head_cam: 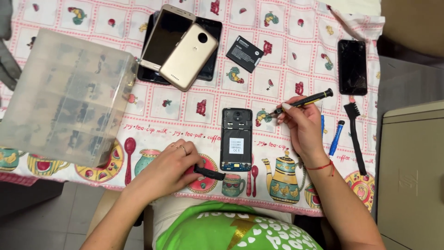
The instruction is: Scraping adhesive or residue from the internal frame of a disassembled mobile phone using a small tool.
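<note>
An opened black phone [236, 139] lies back-up on the patterned tablecloth [277, 60], its inner frame exposed. My right hand [303, 127] holds a black and yellow screwdriver [305, 100], its tip hanging just right of the phone's top edge. My left hand [171, 164] rests at the table's near edge, gripping a small black tool [210, 173] whose end points at the phone's bottom left corner.
A translucent plastic parts box [64, 97] stands at the left. Stacked phones and a gold back cover [187, 55] lie at the top. A black battery [244, 53], a cracked black phone [352, 67], a black brush [355, 136] and a blue tool [336, 137] lie to the right.
</note>
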